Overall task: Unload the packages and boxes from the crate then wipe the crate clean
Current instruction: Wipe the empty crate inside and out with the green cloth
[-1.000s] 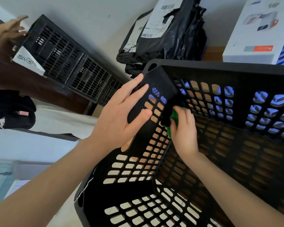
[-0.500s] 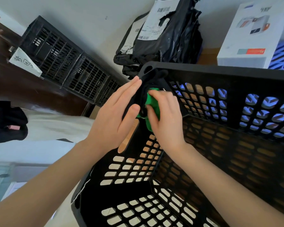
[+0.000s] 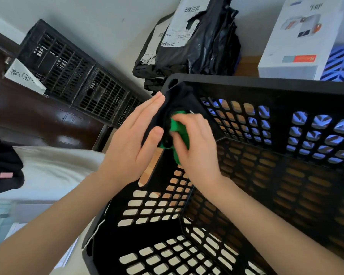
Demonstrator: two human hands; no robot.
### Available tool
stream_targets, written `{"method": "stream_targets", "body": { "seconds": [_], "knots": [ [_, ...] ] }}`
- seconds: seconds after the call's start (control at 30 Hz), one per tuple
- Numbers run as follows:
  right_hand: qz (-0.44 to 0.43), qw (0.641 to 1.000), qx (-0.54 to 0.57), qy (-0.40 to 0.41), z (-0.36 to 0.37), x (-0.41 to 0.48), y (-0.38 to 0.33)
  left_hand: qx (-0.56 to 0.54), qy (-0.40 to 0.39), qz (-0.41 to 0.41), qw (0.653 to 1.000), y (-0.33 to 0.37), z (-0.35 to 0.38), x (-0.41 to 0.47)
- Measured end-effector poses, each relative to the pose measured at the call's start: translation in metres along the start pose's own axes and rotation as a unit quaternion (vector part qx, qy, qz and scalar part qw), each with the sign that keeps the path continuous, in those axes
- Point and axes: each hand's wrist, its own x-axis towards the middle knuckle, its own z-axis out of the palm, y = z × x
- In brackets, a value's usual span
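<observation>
Crate: black slotted plastic (image 3: 266, 84), standing on the table (image 3: 246, 66) close in front of the person. Nothing shows inside it, and wood shows through its holes.
Packages: black mailing bags with white labels (image 3: 197, 40), piled against the wall just beyond the crate's far rim, so they are out of the way of the wiping.
Box: white carton (image 3: 298, 40), standing beside the bags on the same table, also outside the crate.
Left hand: (image 3: 131, 147) fingers straight and together, laid flat on the outer face of the crate's far left corner, with the thumb resting on the wall. It holds nothing and appears to brace the corner.
Right hand: (image 3: 197, 147) fingers curled round a bunched cloth, pressing it against the inner side of that same corner.
Cloth: green (image 3: 180, 130), mostly hidden under the right hand, touching the crate wall near the rim.
Why held so: the two hands face each other across the thin wall. Pressure from the cloth is probably met by the flat palm, so the light crate neither slides nor flexes.
Stage: unloading looks done and wiping is under way at one corner. The other walls and the floor likely remain.
Nearby: more black crates (image 3: 68, 70) lined up along the wall to the left, well apart from the work.
</observation>
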Motion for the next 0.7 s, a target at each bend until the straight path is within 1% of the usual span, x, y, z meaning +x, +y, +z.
{"method": "stream_targets", "body": {
  "seconds": [0.07, 0.13, 0.2, 0.3, 0.33, 0.4, 0.47, 0.57, 0.63, 0.7],
  "knots": [
    [-0.041, 0.999, -0.011, -0.003, 0.001, 0.001, -0.002, 0.000, -0.001, 0.001, 1.000, 0.000, 0.000, 0.000],
    [-0.031, 0.999, -0.039, -0.021, 0.000, -0.008, 0.011, 0.006, -0.003, -0.004, 1.000, -0.001, -0.001, 0.000],
    [0.033, 0.995, -0.069, -0.056, -0.005, -0.025, 0.036, 0.010, -0.004, -0.007, 1.000, -0.002, -0.001, 0.000],
    [0.149, 0.976, -0.101, -0.125, -0.014, -0.042, 0.065, 0.011, -0.008, -0.010, 1.000, -0.002, -0.001, 0.000],
    [0.172, 0.971, -0.102, -0.134, -0.015, -0.043, 0.068, 0.012, -0.008, -0.010, 1.000, -0.002, -0.001, 0.000],
    [0.190, 0.971, -0.088, -0.113, -0.013, -0.040, 0.062, 0.013, -0.007, -0.009, 1.000, -0.003, -0.001, 0.000],
    [0.177, 0.980, -0.049, -0.071, -0.010, -0.032, 0.044, 0.012, -0.008, -0.007, 1.000, -0.003, 0.000, -0.001],
    [0.097, 0.995, 0.007, -0.034, -0.007, -0.020, 0.008, 0.007, -0.006, -0.005, 1.000, -0.003, 0.000, -0.001],
    [0.032, 0.999, 0.004, -0.026, -0.004, -0.014, -0.007, 0.000, -0.007, -0.001, 1.000, -0.003, 0.000, 0.000],
    [-0.010, 1.000, -0.011, -0.027, -0.002, -0.014, -0.007, -0.003, -0.009, 0.000, 1.000, -0.003, 0.000, 0.000]
  ]
}}
